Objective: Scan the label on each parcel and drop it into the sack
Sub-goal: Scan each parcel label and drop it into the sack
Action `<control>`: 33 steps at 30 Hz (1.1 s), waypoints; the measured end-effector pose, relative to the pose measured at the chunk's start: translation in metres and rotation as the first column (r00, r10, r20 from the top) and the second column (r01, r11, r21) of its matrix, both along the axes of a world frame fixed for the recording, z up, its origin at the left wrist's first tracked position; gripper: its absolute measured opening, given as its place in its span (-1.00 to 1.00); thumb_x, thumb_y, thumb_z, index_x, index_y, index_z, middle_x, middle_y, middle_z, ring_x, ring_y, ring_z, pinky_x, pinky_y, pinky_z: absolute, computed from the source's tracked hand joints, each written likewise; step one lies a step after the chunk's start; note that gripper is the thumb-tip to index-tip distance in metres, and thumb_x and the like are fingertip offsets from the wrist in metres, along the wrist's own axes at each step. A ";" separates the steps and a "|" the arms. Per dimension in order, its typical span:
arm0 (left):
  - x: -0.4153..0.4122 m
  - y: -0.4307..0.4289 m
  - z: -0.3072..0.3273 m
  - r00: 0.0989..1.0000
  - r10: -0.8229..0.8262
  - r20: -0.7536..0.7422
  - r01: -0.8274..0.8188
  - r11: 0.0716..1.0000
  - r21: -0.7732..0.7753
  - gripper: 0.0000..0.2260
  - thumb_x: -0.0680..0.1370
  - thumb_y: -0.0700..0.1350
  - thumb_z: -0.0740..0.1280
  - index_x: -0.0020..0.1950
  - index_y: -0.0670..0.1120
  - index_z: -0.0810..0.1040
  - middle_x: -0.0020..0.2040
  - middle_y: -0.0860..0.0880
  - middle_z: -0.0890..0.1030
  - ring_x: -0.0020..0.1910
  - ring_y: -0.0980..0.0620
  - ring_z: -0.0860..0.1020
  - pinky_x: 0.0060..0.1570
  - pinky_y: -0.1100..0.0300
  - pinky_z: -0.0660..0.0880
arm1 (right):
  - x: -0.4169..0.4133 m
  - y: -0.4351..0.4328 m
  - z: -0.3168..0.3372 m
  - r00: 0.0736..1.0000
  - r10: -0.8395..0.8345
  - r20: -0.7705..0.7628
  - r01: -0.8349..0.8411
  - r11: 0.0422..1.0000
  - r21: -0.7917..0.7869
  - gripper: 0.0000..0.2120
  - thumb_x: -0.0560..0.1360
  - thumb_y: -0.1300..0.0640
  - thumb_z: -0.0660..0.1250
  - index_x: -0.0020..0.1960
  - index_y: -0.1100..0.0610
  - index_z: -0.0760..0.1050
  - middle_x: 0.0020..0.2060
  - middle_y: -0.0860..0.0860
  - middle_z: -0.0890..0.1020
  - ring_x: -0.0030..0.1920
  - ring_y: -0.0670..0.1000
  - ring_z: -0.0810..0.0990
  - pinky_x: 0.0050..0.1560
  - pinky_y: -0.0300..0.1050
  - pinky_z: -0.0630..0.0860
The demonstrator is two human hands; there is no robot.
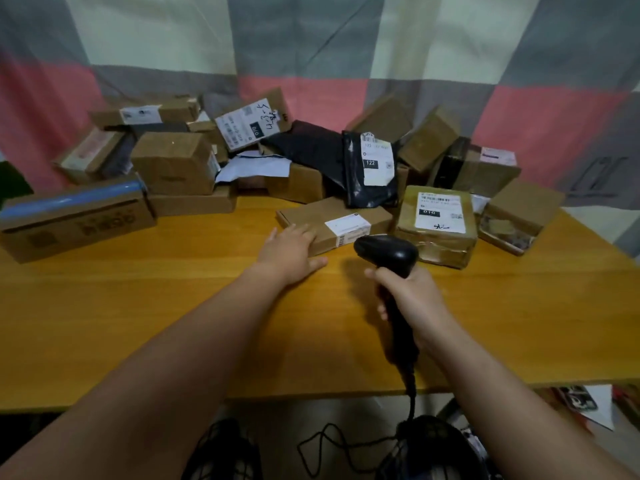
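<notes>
Backdrop: a checked cloth of grey, cream and pink is hung across the far side. Before it stands a long orange-brown wooden counter. Its far half is taken up by a heap of brown cardboard boxes and black plastic mailers, many of them labelled.

Task's thing: a flat brown cardboard parcel is lying flat on the counter at the near edge of the heap, about centre. Just to its right a squat parcel wrapped in yellowish tape is noted.

Left grip: the fingers are straight and laid on the near left corner of the flat parcel, with the thumb on the counter. Nothing is clasped.

Right grip: closed round the handle of a black pistol-shaped handheld scanner. The scanner's head is held just near and right of the parcel. A black coiled cable is seen running from the handle down past the near counter edge.

A small white barcode label is seen face up on the parcel's near right part, just ahead of the scanner head.

Step judged: the scan of this parcel, steadied by the left grip. No beam is seen on the label.

Next move judged to call for the head to be squared on the barcode and the trigger pulled. The parcel would then be grasped and carried to the sack.

No sack is identified. A dark netted object below the near edge may be it; this cannot be told.
</notes>
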State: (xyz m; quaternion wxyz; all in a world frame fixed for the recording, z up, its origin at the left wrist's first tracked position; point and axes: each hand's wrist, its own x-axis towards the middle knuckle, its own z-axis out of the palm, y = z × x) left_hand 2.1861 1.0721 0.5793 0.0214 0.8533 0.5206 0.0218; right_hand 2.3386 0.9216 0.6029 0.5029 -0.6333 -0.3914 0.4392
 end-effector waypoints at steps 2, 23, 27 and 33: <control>-0.014 -0.011 -0.004 0.998 0.004 0.056 -0.008 0.998 0.064 -0.42 0.52 0.30 0.20 0.45 0.04 0.30 0.44 -0.03 0.35 0.42 -0.06 0.28 0.40 -0.05 0.20 | -0.002 0.000 0.000 1.000 0.007 0.008 -0.007 1.000 -0.001 -0.90 0.48 0.14 0.40 -0.11 0.15 0.51 -0.44 -0.01 0.51 -0.51 -0.06 0.47 -0.46 -0.24 0.43; -0.139 -0.112 0.001 0.447 0.426 0.786 -0.350 0.892 -0.285 -0.63 0.61 0.04 0.22 0.40 0.00 0.36 0.40 -0.09 0.33 0.30 -0.03 0.37 0.29 0.14 0.30 | -0.078 0.016 0.013 0.962 0.273 0.005 -0.268 0.947 -0.179 -0.65 0.38 -0.07 0.47 0.05 0.08 0.49 -0.01 0.09 0.62 0.04 0.13 0.59 0.16 0.08 0.51; -0.134 -0.108 0.035 0.270 0.278 0.922 -0.482 0.868 -0.120 -0.62 0.55 -0.10 0.34 0.33 -0.07 0.35 0.31 -0.11 0.27 0.17 0.02 0.37 0.14 0.37 0.26 | -0.089 0.007 0.009 0.956 0.282 -0.086 -0.291 0.948 -0.126 -0.73 0.42 -0.03 0.45 0.03 0.08 0.53 -0.11 0.05 0.64 -0.06 0.06 0.61 -0.09 -0.07 0.50; -0.120 -0.101 0.072 0.555 -0.035 0.831 -0.380 0.878 0.291 -0.46 0.51 -0.25 0.38 0.45 -0.12 0.28 0.36 -0.10 0.39 0.30 0.04 0.38 0.32 0.28 0.29 | -0.084 -0.003 0.010 0.970 0.148 -0.192 -0.152 0.988 -0.005 -0.73 0.41 0.01 0.47 0.05 0.05 0.53 -0.10 0.03 0.59 0.00 0.11 0.57 0.03 0.04 0.52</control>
